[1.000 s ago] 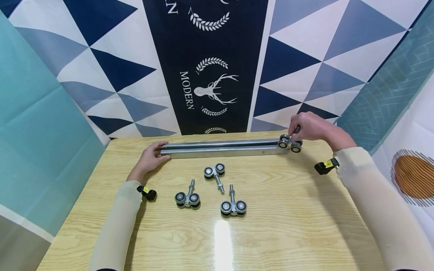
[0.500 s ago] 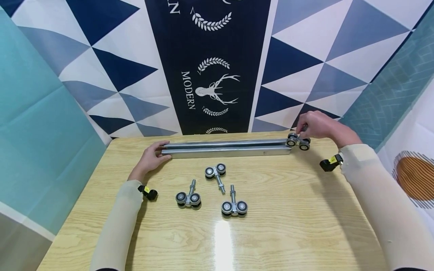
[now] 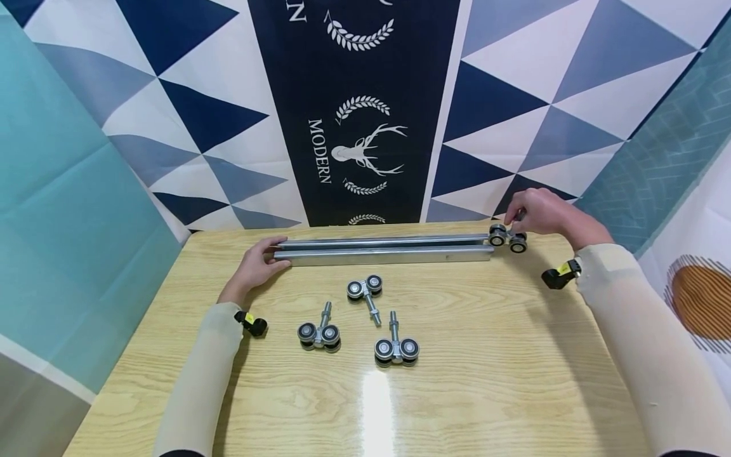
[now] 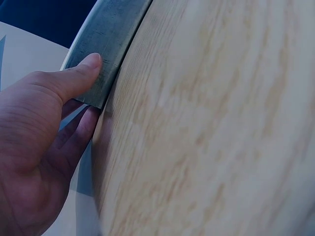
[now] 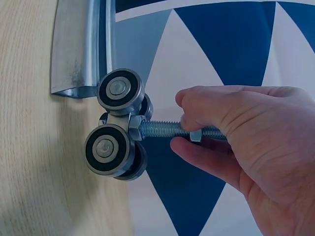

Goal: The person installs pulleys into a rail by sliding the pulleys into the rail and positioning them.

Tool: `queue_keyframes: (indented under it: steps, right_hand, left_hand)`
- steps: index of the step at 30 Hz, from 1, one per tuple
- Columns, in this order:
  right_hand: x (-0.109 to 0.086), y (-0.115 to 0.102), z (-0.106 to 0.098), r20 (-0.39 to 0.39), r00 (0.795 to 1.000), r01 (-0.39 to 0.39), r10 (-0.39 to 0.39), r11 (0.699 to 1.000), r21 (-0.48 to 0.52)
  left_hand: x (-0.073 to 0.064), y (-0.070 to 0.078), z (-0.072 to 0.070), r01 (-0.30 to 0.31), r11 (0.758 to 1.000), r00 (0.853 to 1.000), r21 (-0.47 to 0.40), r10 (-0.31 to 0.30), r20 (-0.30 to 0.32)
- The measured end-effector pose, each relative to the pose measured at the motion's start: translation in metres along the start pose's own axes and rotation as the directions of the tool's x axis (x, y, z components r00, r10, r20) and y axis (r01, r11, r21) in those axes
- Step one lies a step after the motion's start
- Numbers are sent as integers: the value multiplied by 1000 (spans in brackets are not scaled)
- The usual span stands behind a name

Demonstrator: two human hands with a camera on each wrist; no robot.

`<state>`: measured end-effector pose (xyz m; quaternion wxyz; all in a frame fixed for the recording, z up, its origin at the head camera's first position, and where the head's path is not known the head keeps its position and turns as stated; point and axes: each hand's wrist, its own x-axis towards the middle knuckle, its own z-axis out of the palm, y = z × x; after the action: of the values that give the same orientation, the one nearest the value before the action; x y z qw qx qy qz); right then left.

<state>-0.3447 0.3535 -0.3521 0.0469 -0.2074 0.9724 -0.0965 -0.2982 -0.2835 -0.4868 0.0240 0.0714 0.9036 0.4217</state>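
A long metal track rail (image 3: 382, 255) lies across the back of the table, its slot facing up. At its left end, my left hand (image 3: 258, 263) grips it; in the left wrist view the thumb (image 4: 91, 64) presses the front wall, with fingers around the end. My right hand (image 3: 539, 212) pinches the threaded bolt (image 5: 162, 129) of a roller trolley (image 3: 507, 238) at the rail's right end. In the right wrist view the trolley's upper wheel (image 5: 119, 88) sits right by the slot's mouth; whether it touches cannot be told.
Three more roller trolleys lie on the wooden table (image 3: 485, 381): one at left (image 3: 320, 335), one nearer the rail (image 3: 365, 292), one at front (image 3: 396, 350). A patterned cloth wall (image 3: 365, 127) stands behind the table.
My right hand has moved a little to the right with the trolley, from over the rail's end to just beside it. The left hand keeps its grip on the rail.
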Motion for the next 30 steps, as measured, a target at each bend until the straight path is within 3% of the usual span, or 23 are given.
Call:
queue_keyframes:
  steps: [18,25,30]
  right_hand:
    - [2,11,30,39,999,-24,21,998,59]
    - [2,8,33,34,999,-21,19,998,58]
    - [1,6,31,10,998,-63,62,994,89]
  left_hand:
    - [-1,-1,1,1,1000,1000,0,-1,-1]
    - [0,-2,1,-1,1000,1000,-3,1,-1]
    - [0,-1,1,-6,1000,1000,-3,6,-2]
